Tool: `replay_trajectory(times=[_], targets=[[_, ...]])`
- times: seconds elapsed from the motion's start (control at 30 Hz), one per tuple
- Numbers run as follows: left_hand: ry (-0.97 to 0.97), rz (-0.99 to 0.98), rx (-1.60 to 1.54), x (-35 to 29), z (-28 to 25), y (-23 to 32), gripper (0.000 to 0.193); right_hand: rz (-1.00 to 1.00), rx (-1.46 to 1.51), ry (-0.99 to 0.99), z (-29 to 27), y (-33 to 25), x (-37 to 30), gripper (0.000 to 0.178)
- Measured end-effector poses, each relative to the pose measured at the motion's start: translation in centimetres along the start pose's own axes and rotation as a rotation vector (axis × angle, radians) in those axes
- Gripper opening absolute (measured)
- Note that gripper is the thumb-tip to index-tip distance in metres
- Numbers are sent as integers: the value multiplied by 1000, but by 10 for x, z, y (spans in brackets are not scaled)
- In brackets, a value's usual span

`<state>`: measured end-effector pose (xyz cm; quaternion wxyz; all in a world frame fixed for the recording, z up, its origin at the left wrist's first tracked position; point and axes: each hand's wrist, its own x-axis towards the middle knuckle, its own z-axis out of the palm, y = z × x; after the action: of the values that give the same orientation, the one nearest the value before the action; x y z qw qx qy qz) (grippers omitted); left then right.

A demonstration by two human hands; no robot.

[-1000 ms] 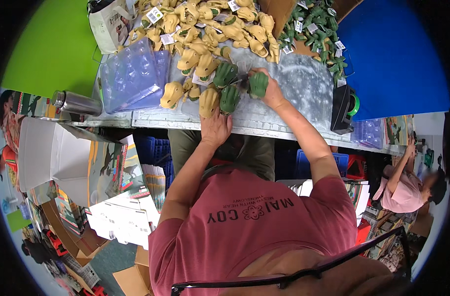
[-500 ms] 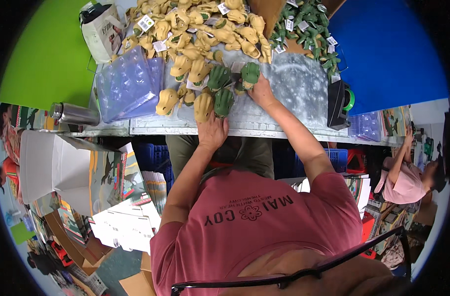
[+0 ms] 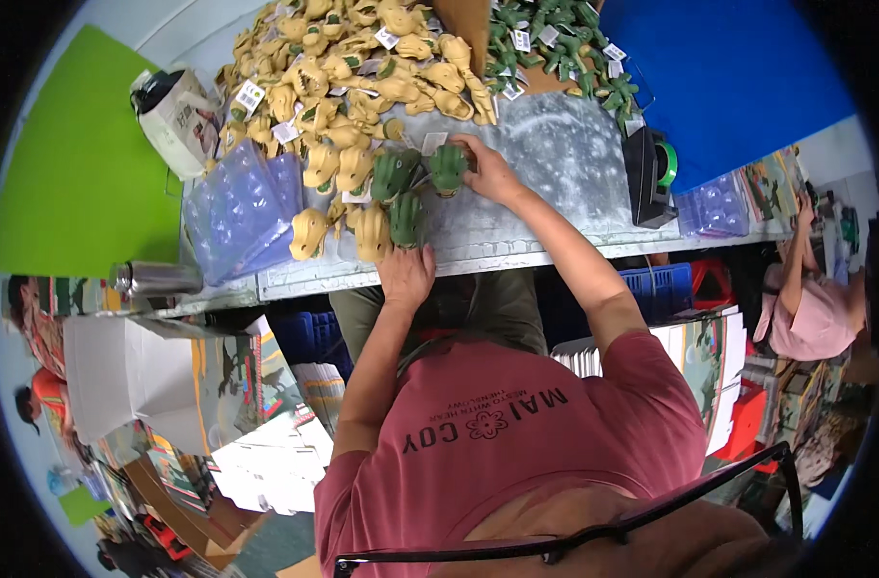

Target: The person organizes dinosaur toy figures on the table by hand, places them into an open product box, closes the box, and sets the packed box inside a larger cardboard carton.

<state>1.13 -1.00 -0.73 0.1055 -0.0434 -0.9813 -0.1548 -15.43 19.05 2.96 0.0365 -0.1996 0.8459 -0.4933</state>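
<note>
Dinosaur toys with large rounded heads stand in two short rows near the table's front edge. Several are tan, such as the tan dinosaur toy (image 3: 371, 233) at the front; the others are green. My left hand (image 3: 406, 277) grips the lower end of the front green dinosaur toy (image 3: 406, 220), its fingertips partly hidden. At the right end of the back row, my right hand (image 3: 490, 173) is closed around another green dinosaur toy (image 3: 448, 170), fingers behind it. A further green dinosaur toy (image 3: 396, 174) stands between, untouched. A white tag (image 3: 434, 144) sticks up behind.
Piled tan toys (image 3: 348, 72) cover the table's back; green toys (image 3: 564, 48) lie beyond a cardboard divider (image 3: 461, 29). Clear plastic trays (image 3: 242, 212) and a steel flask (image 3: 157, 278) are at left. A black tape dispenser (image 3: 648, 181) stands right. Another person (image 3: 805, 299) works far right.
The whole view has shifted, moving the table scene left and slightly down. My right hand has brought its green toy slightly closer to the row, its fingers now higher behind it.
</note>
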Motion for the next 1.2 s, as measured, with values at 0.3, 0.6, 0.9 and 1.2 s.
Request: replay_trajectory(times=[0.3,0.6,0.9,1.2], targets=[[35,98,15,3,8,4,61,43,246,122,3,71,15,46],[-108,148,-153,-1,-10,-8,59,30,311,80,-3,66,-1,37],[-207,177,-113,2,-15,-15,61,4,300,-17,-10,65,-12,37],[-140,254,-64,4,-16,8,62,-122,67,191,-41,78,-8,30]])
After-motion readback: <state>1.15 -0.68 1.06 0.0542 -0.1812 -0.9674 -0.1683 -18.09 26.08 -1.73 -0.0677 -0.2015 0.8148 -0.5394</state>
